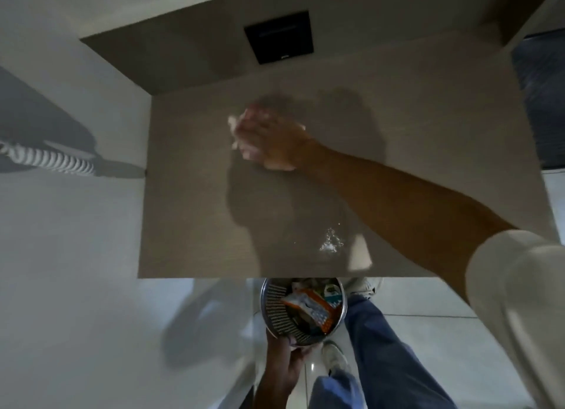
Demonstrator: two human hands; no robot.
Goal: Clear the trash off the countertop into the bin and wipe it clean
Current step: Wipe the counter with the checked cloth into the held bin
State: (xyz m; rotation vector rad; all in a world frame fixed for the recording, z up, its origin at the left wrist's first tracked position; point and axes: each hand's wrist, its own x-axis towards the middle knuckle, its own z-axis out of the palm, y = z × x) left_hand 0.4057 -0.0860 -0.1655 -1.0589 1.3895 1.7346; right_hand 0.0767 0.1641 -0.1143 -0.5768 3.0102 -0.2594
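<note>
**Countertop nearly clear — one wet patch outstanding**

Countertop (189, 200) carries no loose trash. The right hand (269, 139) lies flat at mid-surface, fingers curled down over a pale wad, apparently a wipe or tissue (234, 124); motion blur hides its exact form. The left hand (290, 355) grips the perforated metal bin (275, 314) from below, holding it just under the near edge; wrappers (308, 307) sit inside.

A small glistening residue (330, 242) lies near the front edge, well apart from the wiping hand — toward the person and slightly to their right. In my judgement clearing is done and wiping is under way; the right hand is the nearer one and needs to draw back toward the body to reach that patch.
</note>
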